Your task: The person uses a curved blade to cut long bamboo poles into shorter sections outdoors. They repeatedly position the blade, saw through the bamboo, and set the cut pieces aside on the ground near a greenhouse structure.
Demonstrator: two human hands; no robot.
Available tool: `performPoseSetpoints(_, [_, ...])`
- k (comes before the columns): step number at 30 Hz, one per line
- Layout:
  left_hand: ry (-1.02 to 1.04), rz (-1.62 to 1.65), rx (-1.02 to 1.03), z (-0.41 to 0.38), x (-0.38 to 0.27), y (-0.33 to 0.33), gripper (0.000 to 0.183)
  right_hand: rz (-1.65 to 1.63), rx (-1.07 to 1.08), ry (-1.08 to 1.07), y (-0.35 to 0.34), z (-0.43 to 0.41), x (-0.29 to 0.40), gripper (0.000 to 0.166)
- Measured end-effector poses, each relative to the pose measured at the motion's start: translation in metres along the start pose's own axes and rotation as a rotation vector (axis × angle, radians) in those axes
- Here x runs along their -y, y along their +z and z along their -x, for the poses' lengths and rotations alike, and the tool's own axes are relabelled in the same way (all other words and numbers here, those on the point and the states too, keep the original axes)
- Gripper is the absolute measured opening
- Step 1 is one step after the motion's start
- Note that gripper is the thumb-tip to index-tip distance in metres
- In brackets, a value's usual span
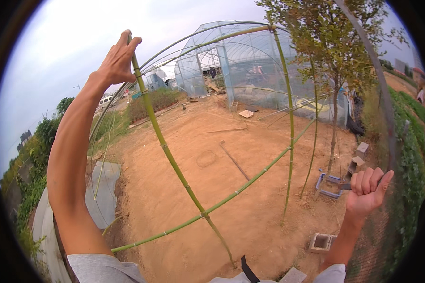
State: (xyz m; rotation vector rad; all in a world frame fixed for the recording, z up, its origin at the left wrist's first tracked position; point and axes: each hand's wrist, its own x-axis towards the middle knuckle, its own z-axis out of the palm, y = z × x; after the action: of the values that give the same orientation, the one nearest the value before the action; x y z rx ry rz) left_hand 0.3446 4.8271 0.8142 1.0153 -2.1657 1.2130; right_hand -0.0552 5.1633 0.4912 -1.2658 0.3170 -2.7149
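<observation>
My left hand (pixel 115 62) is raised at the upper end of an upright green bamboo pole (pixel 163 143), its thumb and fingers spread around the pole. A horizontal bamboo pole (pixel 237 192) crosses the upright low down, joined with a tie. Another bamboo pole (pixel 251 32) runs along the top to a second upright (pixel 289 106), where they meet at a bound joint. My right hand (pixel 366 187) is closed on a dark flat-ended tool (pixel 345 186), held low at the right. The rest of that tool is hidden by my fingers.
A plastic-film greenhouse (pixel 255 70) stands behind the frame. A tree (pixel 334 88) rises at the right, beside a blue crate (pixel 328 189) and concrete blocks (pixel 320 243). A long-handled tool (pixel 235 161) and a wire coil (pixel 206 159) lie on the bare soil. A blurred grey hoop (pixel 379 70) arches close by.
</observation>
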Motion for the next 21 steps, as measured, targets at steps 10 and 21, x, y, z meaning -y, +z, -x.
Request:
performPoseSetpoints(10, [-0.115, 0.068, -0.193, 0.017, 0.001, 0.021, 0.126, -0.166, 0.163, 0.12, 0.001, -0.023, -0.035, 0.054])
performPoseSetpoints(21, [-0.528, 0.623, -0.242, 0.06, -0.03, 0.062, 0.041, -0.005, 0.5, -0.167, 0.068, -0.059, -0.075, 0.052])
